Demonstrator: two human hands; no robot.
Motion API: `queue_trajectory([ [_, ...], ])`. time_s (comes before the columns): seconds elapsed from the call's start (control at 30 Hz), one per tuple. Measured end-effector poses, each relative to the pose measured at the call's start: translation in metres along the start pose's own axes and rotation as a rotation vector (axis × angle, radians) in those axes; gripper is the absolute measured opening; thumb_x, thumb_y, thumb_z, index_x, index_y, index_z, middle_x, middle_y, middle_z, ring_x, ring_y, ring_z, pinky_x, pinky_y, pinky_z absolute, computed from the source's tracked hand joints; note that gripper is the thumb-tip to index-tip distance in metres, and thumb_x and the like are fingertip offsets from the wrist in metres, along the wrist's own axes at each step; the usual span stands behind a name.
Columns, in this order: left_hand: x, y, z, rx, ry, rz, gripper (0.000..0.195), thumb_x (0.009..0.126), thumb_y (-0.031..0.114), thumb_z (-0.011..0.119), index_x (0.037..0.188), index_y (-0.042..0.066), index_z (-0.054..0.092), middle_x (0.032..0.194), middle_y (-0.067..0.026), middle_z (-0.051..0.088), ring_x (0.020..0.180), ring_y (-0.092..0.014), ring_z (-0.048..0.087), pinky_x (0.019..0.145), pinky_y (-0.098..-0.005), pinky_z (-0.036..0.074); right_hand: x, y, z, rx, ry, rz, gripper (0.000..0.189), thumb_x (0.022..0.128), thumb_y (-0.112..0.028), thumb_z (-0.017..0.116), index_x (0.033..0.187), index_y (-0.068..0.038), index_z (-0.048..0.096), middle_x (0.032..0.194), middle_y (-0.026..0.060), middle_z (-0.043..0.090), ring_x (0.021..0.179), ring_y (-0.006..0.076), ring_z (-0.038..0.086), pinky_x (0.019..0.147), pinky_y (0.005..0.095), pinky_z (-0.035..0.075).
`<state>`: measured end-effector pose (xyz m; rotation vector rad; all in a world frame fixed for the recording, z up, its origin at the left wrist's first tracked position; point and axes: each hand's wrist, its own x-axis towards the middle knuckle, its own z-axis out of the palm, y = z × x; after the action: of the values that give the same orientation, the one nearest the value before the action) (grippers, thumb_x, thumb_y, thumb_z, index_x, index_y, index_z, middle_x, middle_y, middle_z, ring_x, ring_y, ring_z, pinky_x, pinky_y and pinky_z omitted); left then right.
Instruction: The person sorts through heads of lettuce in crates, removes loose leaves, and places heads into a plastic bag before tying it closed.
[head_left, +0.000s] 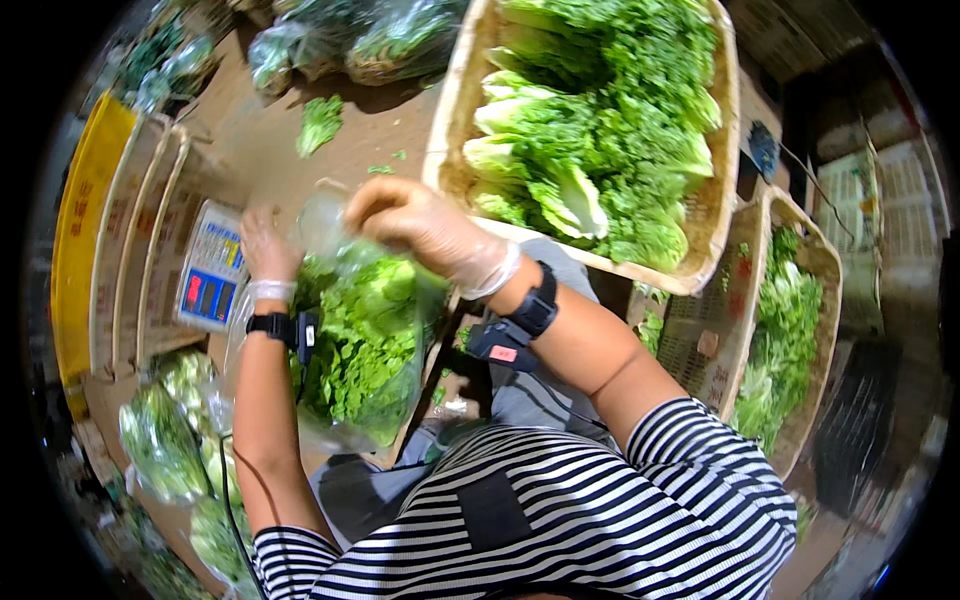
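A clear plastic bag (390, 397) filled with leafy green lettuce (360, 345) lies in front of me, left of centre. My right hand (424, 229), in a thin clear glove, is curled above the far end of the bag, near its blurred plastic. Whether its fingers grip the film is unclear. My left hand (266, 244), gloved too, is at the bag's far left side beside a digital scale (214, 262); its fingertips are blurred. To the right of my right hand stands a large crate (585, 259) full of frilly leafy heads (570, 135).
Stacked crates, one yellow (86, 247), stand at the left. Bagged vegetables lie at the near left (161, 442) and the far side (405, 45). A loose leaf (321, 126) rests on the brown surface. Another crate of greens (825, 300) stands at the right.
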<state>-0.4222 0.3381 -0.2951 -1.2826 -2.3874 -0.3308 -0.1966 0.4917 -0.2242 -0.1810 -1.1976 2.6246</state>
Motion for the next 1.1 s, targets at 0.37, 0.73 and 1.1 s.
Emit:
queue_trajectory([
  [0.37, 0.011, -0.076, -0.031, -0.378, -0.136, -0.338, 0.017, 0.085, 0.016, 0.062, 0.082, 0.0, 0.062, 0.067, -0.0091, 0.06, 0.057, -0.014, 0.05, 0.056, -0.0286, 0.042, -0.034, -0.046, -0.046, -0.935, 0.354, -0.647, 0.024, 0.08, -0.007, 0.056, 0.103, -0.006, 0.059, 0.104, 0.0083, 0.056, 0.092, 0.0158, 0.056, 0.077, 0.0269, 0.048],
  [0.73, -0.01, 0.052, -0.179, -0.805, -0.203, -0.153, 0.032, 0.084, 0.01, 0.06, 0.115, 0.005, 0.057, 0.1, -0.0064, 0.058, 0.092, -0.016, 0.053, 0.085, -0.0294, 0.042, -0.151, -0.197, -0.33, -1.501, 1.064, 0.531, 0.053, 0.084, -0.041, 0.043, 0.113, 0.003, 0.052, 0.092, 0.0155, 0.062, 0.076, 0.0257, 0.058, 0.065, 0.036, 0.045],
  [1.1, -0.097, 0.045, -0.191, -0.919, -0.244, -0.259, 0.03, 0.084, 0.009, 0.059, 0.113, 0.001, 0.057, 0.097, -0.0066, 0.059, 0.09, -0.015, 0.055, 0.084, -0.0281, 0.043, -0.189, -0.23, -0.242, -1.533, 0.53, 0.51, 0.071, 0.074, -0.055, 0.064, 0.112, 0.004, 0.058, 0.117, 0.0173, 0.057, 0.109, 0.0235, 0.051, 0.093, 0.034, 0.039],
])
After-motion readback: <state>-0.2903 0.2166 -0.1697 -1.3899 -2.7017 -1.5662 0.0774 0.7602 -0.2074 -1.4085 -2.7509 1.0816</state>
